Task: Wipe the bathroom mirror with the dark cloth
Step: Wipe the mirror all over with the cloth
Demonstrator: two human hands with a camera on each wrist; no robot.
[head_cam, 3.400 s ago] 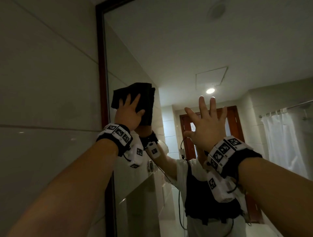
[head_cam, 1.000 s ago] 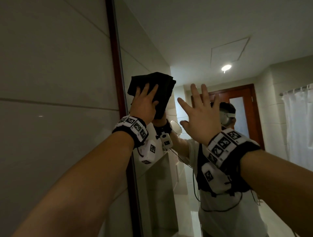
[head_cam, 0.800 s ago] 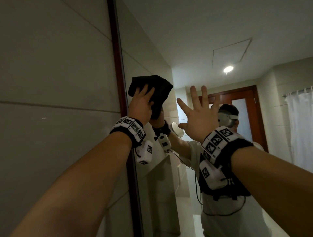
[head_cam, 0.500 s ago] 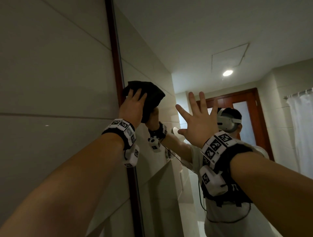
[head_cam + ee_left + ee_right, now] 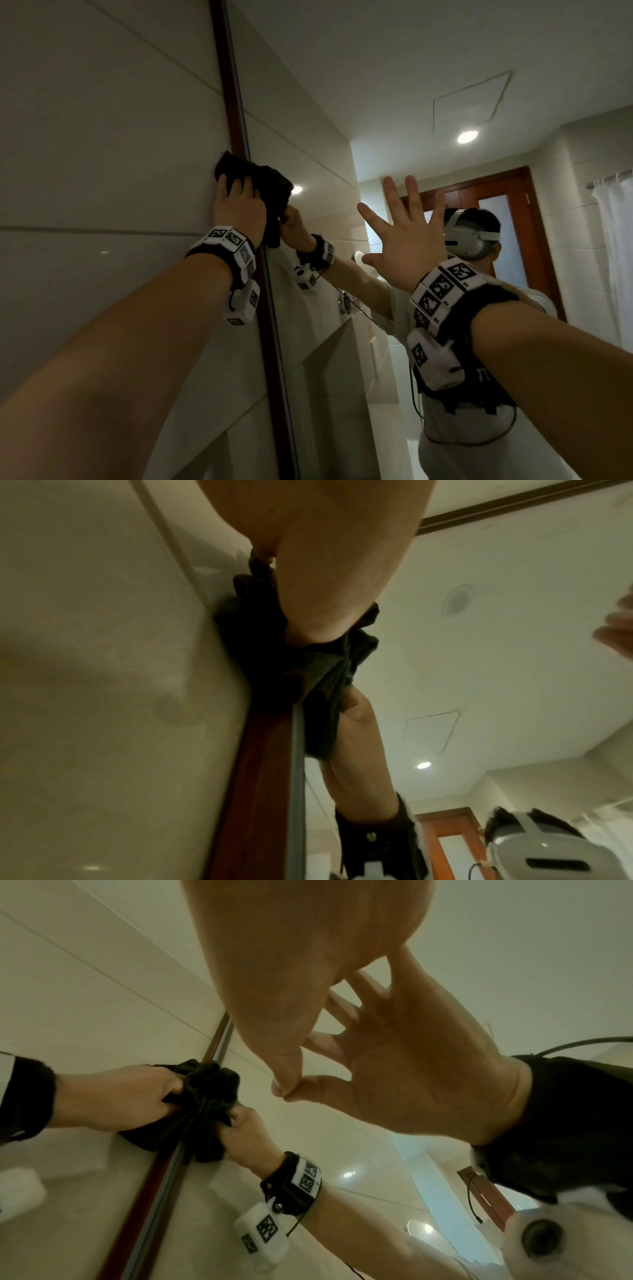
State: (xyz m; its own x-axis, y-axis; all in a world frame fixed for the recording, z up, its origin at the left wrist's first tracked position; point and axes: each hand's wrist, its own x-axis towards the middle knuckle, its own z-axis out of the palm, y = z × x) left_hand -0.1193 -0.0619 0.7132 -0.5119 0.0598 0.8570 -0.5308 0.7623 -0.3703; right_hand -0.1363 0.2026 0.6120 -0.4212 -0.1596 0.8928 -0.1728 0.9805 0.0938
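The dark cloth (image 5: 260, 178) is bunched against the left edge of the mirror (image 5: 308, 130), overlapping its brown wooden frame (image 5: 233, 102) and the wall beside it. My left hand (image 5: 239, 205) grips the cloth and presses it there, fingers curled into the fabric. From the left wrist view, the cloth (image 5: 260, 647) hangs crumpled over the frame (image 5: 263, 777) under my left hand (image 5: 335, 561). My right hand (image 5: 404, 233) lies flat on the glass to the right, fingers spread, holding nothing. In the right wrist view its thumb (image 5: 284, 1080) touches the mirror, and the cloth (image 5: 202, 1085) shows lower left.
A tiled wall (image 5: 102, 154) runs left of the frame. The mirror reflects a person wearing a headset, a brown door (image 5: 534, 240), a white shower curtain (image 5: 616, 260) and a ceiling light (image 5: 467, 137).
My left hand slid the cloth left and a little down, from the glass onto the mirror's frame edge, and the cloth bunched up. The right hand stayed flat on the glass.
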